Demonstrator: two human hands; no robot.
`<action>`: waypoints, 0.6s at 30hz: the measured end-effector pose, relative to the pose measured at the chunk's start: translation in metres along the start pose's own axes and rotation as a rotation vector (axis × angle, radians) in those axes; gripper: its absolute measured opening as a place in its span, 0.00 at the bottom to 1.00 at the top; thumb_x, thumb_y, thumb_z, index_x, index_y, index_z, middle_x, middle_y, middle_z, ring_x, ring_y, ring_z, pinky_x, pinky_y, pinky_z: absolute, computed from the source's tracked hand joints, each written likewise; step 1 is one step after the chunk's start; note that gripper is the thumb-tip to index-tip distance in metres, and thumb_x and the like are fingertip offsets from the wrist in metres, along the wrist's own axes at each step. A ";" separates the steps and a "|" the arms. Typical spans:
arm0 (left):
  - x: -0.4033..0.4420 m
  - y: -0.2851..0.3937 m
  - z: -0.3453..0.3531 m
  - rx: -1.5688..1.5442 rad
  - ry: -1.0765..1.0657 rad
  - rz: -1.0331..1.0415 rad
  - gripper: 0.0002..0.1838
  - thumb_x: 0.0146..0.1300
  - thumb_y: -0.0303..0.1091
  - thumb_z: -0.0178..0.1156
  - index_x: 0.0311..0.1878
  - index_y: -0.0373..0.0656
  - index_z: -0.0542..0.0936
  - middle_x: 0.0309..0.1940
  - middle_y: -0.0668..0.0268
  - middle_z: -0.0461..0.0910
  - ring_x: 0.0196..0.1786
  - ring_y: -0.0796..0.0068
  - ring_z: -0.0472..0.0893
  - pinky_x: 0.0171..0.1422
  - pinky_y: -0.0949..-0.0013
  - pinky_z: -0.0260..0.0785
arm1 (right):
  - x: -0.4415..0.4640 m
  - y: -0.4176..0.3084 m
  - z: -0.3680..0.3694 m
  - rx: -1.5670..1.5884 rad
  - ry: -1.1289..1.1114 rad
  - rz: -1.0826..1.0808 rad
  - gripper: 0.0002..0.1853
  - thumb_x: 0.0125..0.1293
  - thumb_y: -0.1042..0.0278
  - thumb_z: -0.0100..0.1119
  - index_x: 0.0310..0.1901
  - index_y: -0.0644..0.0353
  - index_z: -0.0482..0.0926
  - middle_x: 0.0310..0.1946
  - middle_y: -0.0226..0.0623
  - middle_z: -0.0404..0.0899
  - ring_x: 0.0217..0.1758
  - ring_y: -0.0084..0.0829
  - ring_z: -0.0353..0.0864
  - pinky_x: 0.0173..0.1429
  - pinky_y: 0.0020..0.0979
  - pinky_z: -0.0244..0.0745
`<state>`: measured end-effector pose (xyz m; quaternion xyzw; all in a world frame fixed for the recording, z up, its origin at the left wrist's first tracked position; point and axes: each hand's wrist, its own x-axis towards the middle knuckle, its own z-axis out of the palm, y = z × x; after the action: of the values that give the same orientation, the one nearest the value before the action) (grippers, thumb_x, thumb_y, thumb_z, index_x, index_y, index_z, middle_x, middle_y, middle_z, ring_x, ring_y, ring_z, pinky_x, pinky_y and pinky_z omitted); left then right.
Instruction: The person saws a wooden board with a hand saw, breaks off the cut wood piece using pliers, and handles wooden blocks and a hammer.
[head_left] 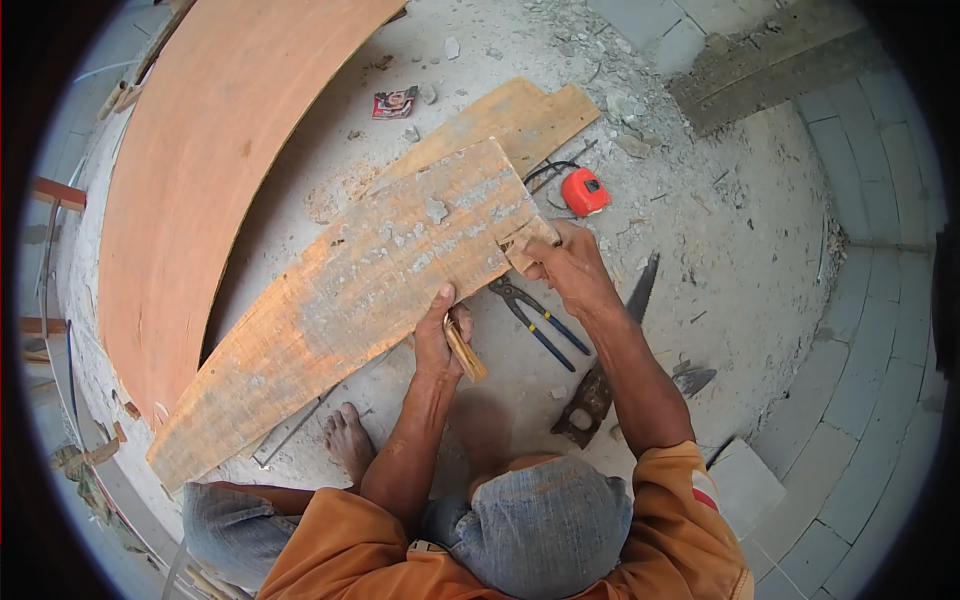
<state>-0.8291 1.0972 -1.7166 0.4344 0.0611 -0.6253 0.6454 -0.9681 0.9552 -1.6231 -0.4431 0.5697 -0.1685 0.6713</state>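
Observation:
A long wooden board (400,250), spotted with grey cement, lies diagonally before me. My left hand (440,335) is closed around a small bundle of wood slivers (463,352) at the board's lower edge, its thumb against the board. At the board's right end, my right hand (568,262) grips a short wood piece (530,240) at the corner. Pincers (540,322) with blue and yellow handles lie between my two arms. A red tape measure (585,192) rests just above my right hand.
A large curved plywood sheet (200,180) fills the left side. Another board (500,125) lies behind. A handsaw (590,400) lies partly under my right forearm, near a pointed metal blade (694,380). A red packet (394,102), rubble and a cement-covered plank (770,65) are farther off.

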 end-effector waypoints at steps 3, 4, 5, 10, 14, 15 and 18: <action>0.001 -0.001 0.000 -0.025 0.019 -0.013 0.14 0.73 0.49 0.59 0.36 0.51 0.73 0.13 0.66 0.72 0.15 0.76 0.68 0.20 0.73 0.58 | -0.015 0.010 0.017 -0.342 0.205 -0.273 0.16 0.63 0.63 0.68 0.43 0.69 0.81 0.32 0.35 0.84 0.26 0.22 0.75 0.29 0.25 0.68; 0.003 0.001 0.001 -0.033 0.029 -0.009 0.14 0.73 0.49 0.59 0.36 0.51 0.73 0.13 0.66 0.72 0.15 0.76 0.68 0.20 0.73 0.58 | -0.015 0.012 0.017 -0.340 0.241 -0.260 0.16 0.61 0.64 0.66 0.42 0.71 0.79 0.31 0.45 0.83 0.27 0.33 0.79 0.33 0.34 0.72; 0.004 0.001 0.002 -0.014 0.027 -0.008 0.15 0.72 0.49 0.60 0.36 0.50 0.73 0.13 0.66 0.72 0.15 0.76 0.69 0.20 0.74 0.58 | -0.018 0.009 0.020 -0.344 0.275 -0.247 0.17 0.59 0.66 0.64 0.41 0.74 0.78 0.30 0.54 0.83 0.28 0.44 0.83 0.38 0.44 0.76; -0.003 0.004 0.004 -0.033 0.078 -0.121 0.17 0.69 0.52 0.63 0.35 0.49 0.75 0.14 0.67 0.72 0.16 0.77 0.69 0.21 0.74 0.58 | -0.044 0.005 0.039 -0.624 0.351 -0.386 0.13 0.61 0.70 0.64 0.39 0.73 0.77 0.30 0.53 0.84 0.31 0.41 0.85 0.38 0.39 0.78; -0.006 0.000 -0.005 0.002 0.066 -0.124 0.18 0.67 0.52 0.65 0.36 0.48 0.76 0.15 0.67 0.73 0.16 0.77 0.68 0.22 0.74 0.58 | -0.036 0.009 0.033 -0.338 0.297 -0.280 0.11 0.63 0.72 0.65 0.40 0.71 0.76 0.32 0.48 0.84 0.33 0.31 0.84 0.39 0.34 0.79; -0.006 -0.003 -0.006 0.032 0.048 -0.091 0.18 0.67 0.52 0.65 0.35 0.47 0.76 0.16 0.67 0.73 0.16 0.78 0.68 0.22 0.74 0.58 | -0.033 0.006 0.031 -0.351 0.298 -0.280 0.11 0.63 0.72 0.65 0.40 0.71 0.76 0.32 0.48 0.84 0.33 0.31 0.84 0.39 0.34 0.79; -0.006 -0.003 -0.005 -0.100 0.083 -0.097 0.15 0.62 0.39 0.71 0.41 0.39 0.77 0.23 0.68 0.75 0.18 0.77 0.73 0.20 0.73 0.62 | -0.027 0.008 0.044 -0.372 0.242 -0.416 0.14 0.64 0.70 0.68 0.44 0.70 0.76 0.35 0.45 0.84 0.37 0.27 0.82 0.40 0.33 0.78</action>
<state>-0.8311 1.1054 -1.7172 0.4238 0.1399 -0.6335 0.6321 -0.9377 0.9970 -1.6146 -0.6424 0.5637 -0.2465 0.4570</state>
